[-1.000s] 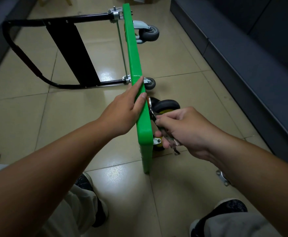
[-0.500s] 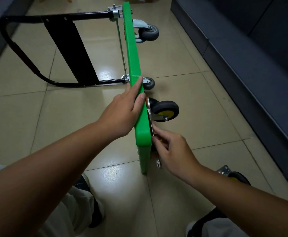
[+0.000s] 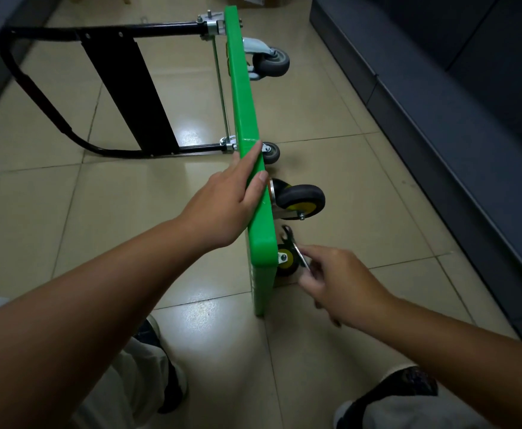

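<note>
A green platform cart (image 3: 243,97) stands on its side edge on the tiled floor, its black folding handle (image 3: 67,88) lying to the left. My left hand (image 3: 232,202) rests flat on the deck's upper edge, fingers straight. My right hand (image 3: 337,283) pinches a small metal wrench (image 3: 293,246) just right of the deck's near end. The wrench head points up beside a yellow-hubbed black caster (image 3: 300,201). A second yellow-hubbed caster (image 3: 286,261) sits low at the near corner, partly hidden by the wrench. Two grey casters (image 3: 270,61) are fixed at the far end.
A dark sofa base (image 3: 439,134) runs along the right side of the floor. My shoes and knees (image 3: 408,394) are at the bottom of the view. Dark furniture borders the left edge.
My right hand has drawn back from the deck's underside and moved right, lifting the wrench so its head points up. My left hand has stayed on the deck edge.
</note>
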Tool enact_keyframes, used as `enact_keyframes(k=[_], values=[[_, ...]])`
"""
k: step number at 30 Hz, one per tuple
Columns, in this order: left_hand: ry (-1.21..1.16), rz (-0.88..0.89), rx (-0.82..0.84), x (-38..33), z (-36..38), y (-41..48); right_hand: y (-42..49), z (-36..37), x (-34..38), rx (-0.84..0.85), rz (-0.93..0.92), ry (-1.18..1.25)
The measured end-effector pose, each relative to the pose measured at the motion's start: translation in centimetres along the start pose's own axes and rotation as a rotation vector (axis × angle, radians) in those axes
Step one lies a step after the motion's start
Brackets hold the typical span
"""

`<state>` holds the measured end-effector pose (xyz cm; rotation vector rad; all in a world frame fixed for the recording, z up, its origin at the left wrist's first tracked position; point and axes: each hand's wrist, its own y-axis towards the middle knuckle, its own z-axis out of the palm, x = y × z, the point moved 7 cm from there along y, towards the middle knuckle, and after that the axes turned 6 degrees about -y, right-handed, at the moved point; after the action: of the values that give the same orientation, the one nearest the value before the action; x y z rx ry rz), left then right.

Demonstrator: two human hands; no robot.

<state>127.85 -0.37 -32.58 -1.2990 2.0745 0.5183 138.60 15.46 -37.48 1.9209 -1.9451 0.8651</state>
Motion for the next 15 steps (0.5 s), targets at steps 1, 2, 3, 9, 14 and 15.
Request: enact_keyframes(k=[1, 2, 3, 9, 14, 15], values=[[-0.007, 0.004, 0.002, -0.1, 0.0, 0.0, -0.7, -1.0, -0.2, 0.047, 0.087, 0.071], [-0.016, 0.007, 0.003, -0.1, 0.0, -0.1, -1.3, -2.0, -0.1, 0.067, 0.155, 0.152], [-0.026, 0.011, 0.005, -0.1, -0.1, -0.1, -1.4, -3.0, 0.2, 0.055, 0.188, 0.221], [-0.033, 0.005, -0.002, -0.3, -0.3, -0.3, 1.3, -4.2, 3.3, 0.077, 0.238, 0.487], [0.003, 0.004, -0.016, -0.4, -0.3, -0.3, 2.8, -3.5, 5.0, 0.120, 0.215, 0.546], [0.012, 0.003, -0.021, -0.5, -0.3, -0.3, 2.8, -3.4, 5.1, 0.145, 0.223, 0.577]])
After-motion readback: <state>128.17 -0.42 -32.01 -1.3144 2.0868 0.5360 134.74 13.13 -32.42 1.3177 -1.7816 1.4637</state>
